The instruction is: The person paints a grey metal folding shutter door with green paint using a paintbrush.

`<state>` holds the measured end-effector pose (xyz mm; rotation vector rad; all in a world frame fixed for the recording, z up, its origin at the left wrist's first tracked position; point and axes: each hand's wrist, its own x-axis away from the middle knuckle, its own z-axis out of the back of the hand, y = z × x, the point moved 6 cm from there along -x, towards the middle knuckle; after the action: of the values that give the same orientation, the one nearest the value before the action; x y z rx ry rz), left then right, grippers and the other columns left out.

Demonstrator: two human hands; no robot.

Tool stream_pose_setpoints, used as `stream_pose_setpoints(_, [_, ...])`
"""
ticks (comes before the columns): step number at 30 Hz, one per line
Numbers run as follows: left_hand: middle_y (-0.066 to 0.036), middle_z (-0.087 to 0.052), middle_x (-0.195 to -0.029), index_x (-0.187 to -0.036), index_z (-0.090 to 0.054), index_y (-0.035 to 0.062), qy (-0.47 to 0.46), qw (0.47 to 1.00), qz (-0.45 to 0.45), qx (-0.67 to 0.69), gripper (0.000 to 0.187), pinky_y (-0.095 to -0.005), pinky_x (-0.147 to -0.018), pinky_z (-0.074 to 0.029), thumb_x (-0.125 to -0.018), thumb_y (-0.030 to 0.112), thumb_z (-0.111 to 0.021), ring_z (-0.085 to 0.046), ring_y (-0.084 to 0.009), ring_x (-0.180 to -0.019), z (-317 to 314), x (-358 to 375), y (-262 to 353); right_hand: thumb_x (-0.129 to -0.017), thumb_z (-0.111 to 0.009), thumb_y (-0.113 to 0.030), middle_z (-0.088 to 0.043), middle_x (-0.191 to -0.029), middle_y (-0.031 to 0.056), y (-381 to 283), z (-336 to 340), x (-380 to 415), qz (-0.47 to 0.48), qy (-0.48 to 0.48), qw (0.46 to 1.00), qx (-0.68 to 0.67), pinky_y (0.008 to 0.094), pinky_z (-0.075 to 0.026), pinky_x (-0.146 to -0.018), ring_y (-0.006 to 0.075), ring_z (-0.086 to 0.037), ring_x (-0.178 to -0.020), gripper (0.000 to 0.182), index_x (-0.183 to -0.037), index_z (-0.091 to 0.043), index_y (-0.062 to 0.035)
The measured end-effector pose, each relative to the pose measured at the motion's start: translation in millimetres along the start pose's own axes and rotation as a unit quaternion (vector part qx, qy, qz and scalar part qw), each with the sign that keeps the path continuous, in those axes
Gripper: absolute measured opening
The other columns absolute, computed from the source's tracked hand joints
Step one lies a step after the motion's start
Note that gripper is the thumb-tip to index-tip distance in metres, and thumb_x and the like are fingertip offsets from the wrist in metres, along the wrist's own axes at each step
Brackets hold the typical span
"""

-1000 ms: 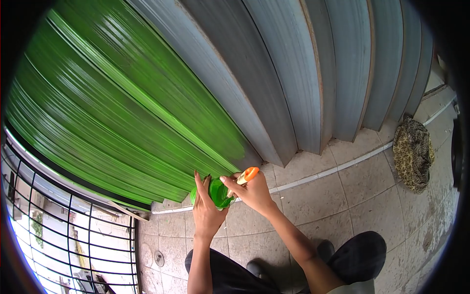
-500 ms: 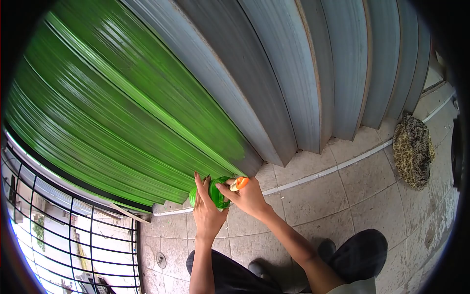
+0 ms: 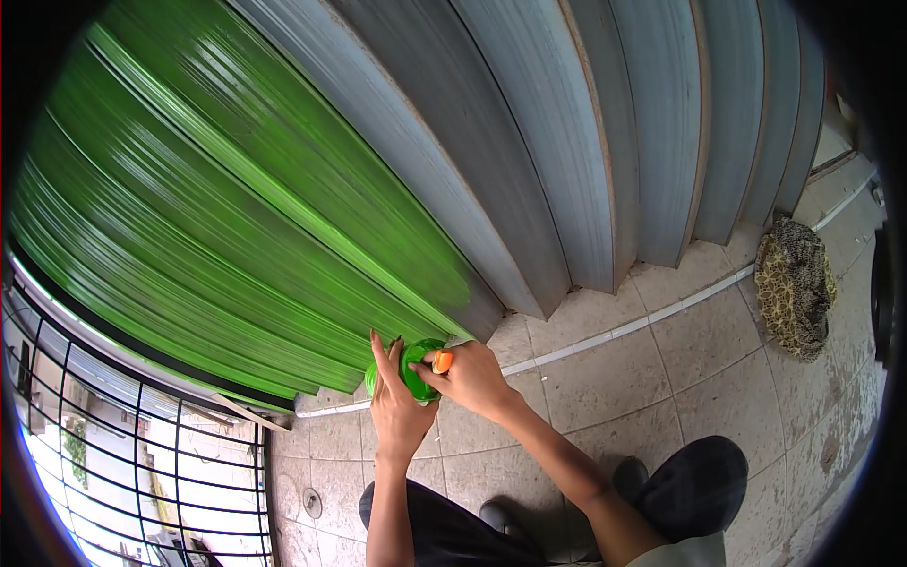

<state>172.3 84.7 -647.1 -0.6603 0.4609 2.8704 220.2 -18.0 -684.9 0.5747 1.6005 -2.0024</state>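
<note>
My left hand is wrapped round a small container of green paint, holding it just in front of the folded metal shutter's lower edge. A paintbrush with an orange handle is gripped in my right hand. The brush is over the container's opening with its handle end toward me; its bristles are hidden. Beyond both hands, the shutter's left folds are coated in glossy green. Its right folds are bare grey metal, and the green ends in an uneven edge near the bottom of one fold.
A patterned cloth bundle lies on the tiled floor at the right. A white floor strip runs along the shutter's base. Black metal bars stand at the lower left. My legs and dark shoes are below my hands.
My right hand has shifted slightly left and turned, bringing the orange brush handle over the paint container. My left hand and the container have barely moved.
</note>
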Motion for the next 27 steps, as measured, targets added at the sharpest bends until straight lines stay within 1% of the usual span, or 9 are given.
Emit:
stream_pose_setpoints(1, [-0.024,-0.051,-0.126,-0.143,0.0,-0.0023,0.001,1.0,-0.003,0.001,0.107,-0.0408,-0.088,-0.048,-0.064,0.001,-0.073,-0.053,-0.0406,-0.111,1,-1,2,-0.083,-0.066,-0.029,-0.054,-0.05,0.0092,-1,1,0,0.002,0.004,1.0,0.007,0.0363,-0.042,-0.049,0.0285,-0.053,-0.048,0.032,-0.063,-0.062,-0.0046])
stream_pose_setpoints(4, [-0.024,-0.051,-0.125,-0.144,0.001,-0.0007,0.003,1.0,-0.004,0.017,0.11,-0.0407,-0.087,-0.049,-0.063,0.002,-0.074,-0.054,-0.0408,-0.109,3,0,2,-0.084,-0.066,-0.026,-0.055,-0.05,0.0075,-9,7,-4,0.006,-0.023,1.0,-0.014,0.0328,-0.042,-0.046,0.0235,-0.054,-0.045,0.029,-0.066,-0.063,-0.0041])
stream_pose_setpoints(7, [-0.022,-0.053,-0.123,-0.144,0.004,0.0009,0.005,0.997,0.039,0.065,0.117,-0.0395,-0.085,-0.05,-0.061,0.004,-0.078,-0.057,-0.0382,-0.106,5,1,-3,-0.087,-0.064,-0.023,-0.058,-0.052,0.0035,1,6,-4,-0.033,0.006,0.992,-0.121,0.0267,-0.042,-0.043,0.0142,-0.056,-0.044,0.025,-0.074,-0.065,-0.0025])
stream_pose_setpoints(10, [-0.022,-0.055,-0.12,-0.143,0.008,0.0015,0.01,0.986,0.088,0.142,0.123,-0.038,-0.083,-0.051,-0.059,0.006,-0.081,-0.059,-0.0341,-0.104,9,1,-11,-0.09,-0.061,-0.022,-0.061,-0.06,0.0018,8,13,-2,-0.117,-0.01,0.946,-0.303,0.022,-0.043,-0.043,0.0077,-0.057,-0.049,0.022,-0.085,-0.066,-0.001])
stream_pose_setpoints(11, [-0.021,-0.056,-0.116,-0.143,0.01,0.0014,0.007,0.978,0.105,0.179,0.127,-0.0361,-0.085,-0.049,-0.057,0.005,-0.083,-0.06,-0.0292,-0.102,7,2,-19,-0.091,-0.059,-0.02,-0.056,-0.054,-0.0002,17,8,2,-0.19,-0.022,0.918,-0.346,0.0216,-0.041,-0.043,0.006,-0.055,-0.048,0.02,-0.087,-0.066,-0.0014])
stream_pose_setpoints(14, [-0.019,-0.057,-0.113,-0.143,0.01,0.0022,0.016,0.96,0.122,0.252,0.129,-0.0353,-0.088,-0.047,-0.055,0.004,-0.085,-0.059,-0.0269,-0.101,-3,7,-40,-0.092,-0.057,-0.02,-0.059,-0.062,0.0024,35,5,5,-0.209,-0.005,0.85,-0.483,0.0206,-0.043,-0.043,0.0076,-0.055,-0.048,0.02,-0.092,-0.065,-0.0016])
stream_pose_setpoints(19, [-0.018,-0.054,-0.114,-0.143,0.012,0.0031,0.031,0.927,0.17,0.332,0.129,-0.0353,-0.09,-0.047,-0.056,0.0,-0.084,-0.057,-0.0253,-0.102,-4,8,-53,-0.087,-0.06,-0.016,-0.061,-0.073,0.0092,48,13,-8,-0.162,0.012,0.824,-0.542,0.0262,-0.049,-0.049,0.0155,-0.059,-0.054,0.018,-0.093,-0.063,0.0001])
stream_pose_setpoints(26, [-0.02,-0.051,-0.117,-0.144,0.01,0.0041,0.106,0.916,0.181,0.342,0.122,-0.0366,-0.087,-0.051,-0.06,-0.011,-0.077,-0.058,-0.0263,-0.102,10,9,-75,-0.088,-0.062,-0.014,-0.063,-0.075,0.0084,120,20,-11,-0.145,0.111,0.86,-0.476,0.0233,-0.05,-0.053,0.0122,-0.061,-0.059,0.017,-0.096,-0.062,0.001])
stream_pose_setpoints(27, [-0.02,-0.051,-0.117,-0.144,0.01,0.0043,0.112,0.916,0.185,0.337,0.122,-0.037,-0.087,-0.051,-0.06,-0.012,-0.076,-0.058,-0.0264,-0.102,12,9,-75,-0.085,-0.061,-0.011,-0.063,-0.077,0.0099,134,17,-4,-0.169,0.136,0.87,-0.443,0.0249,-0.051,-0.05,0.0156,-0.061,-0.056,0.014,-0.09,-0.064,0.002])
